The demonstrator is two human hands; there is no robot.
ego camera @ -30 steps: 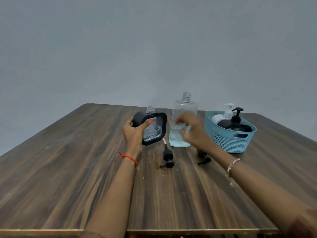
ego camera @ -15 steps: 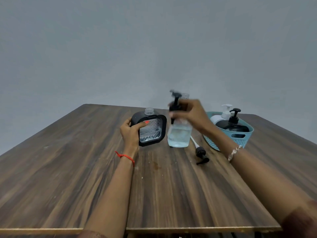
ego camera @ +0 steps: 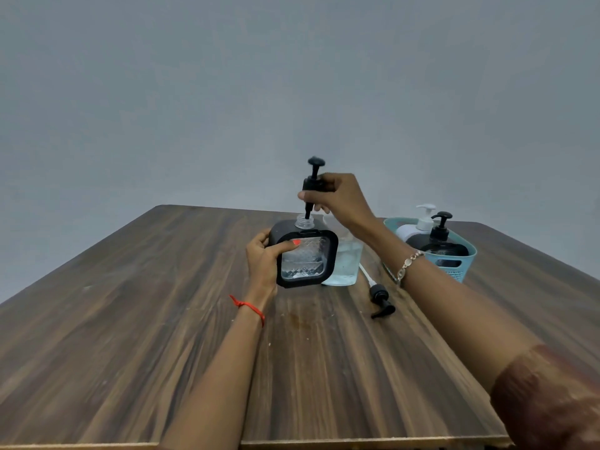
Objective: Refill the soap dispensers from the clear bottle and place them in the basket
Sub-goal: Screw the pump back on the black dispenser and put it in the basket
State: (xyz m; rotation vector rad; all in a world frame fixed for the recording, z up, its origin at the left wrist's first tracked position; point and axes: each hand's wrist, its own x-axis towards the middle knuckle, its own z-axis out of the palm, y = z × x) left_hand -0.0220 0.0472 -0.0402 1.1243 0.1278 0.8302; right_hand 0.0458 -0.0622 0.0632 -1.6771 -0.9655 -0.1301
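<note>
My left hand (ego camera: 263, 258) grips the left side of a square black dispenser (ego camera: 305, 259) with a clear patterned front, standing upright on the wooden table (ego camera: 162, 319). My right hand (ego camera: 337, 198) holds a black pump head (ego camera: 312, 185) upright, its tube entering the dispenser's open clear neck (ego camera: 304, 221). The clear bottle (ego camera: 344, 263), partly filled with pale liquid, stands just behind and right of the dispenser, its top hidden by my right arm. A teal basket (ego camera: 462, 259) at the right holds a white dispenser (ego camera: 418, 224) and a black dispenser (ego camera: 439, 240).
A second black pump head (ego camera: 380, 300) with a white tube lies on the table right of the clear bottle, near my right forearm. A grey wall stands behind the table. The table's front edge runs along the bottom of the view.
My right hand picked up a pump head from the table in front of the clear bottle, raised it, and carried it left over the square dispenser's neck. My left hand kept its hold.
</note>
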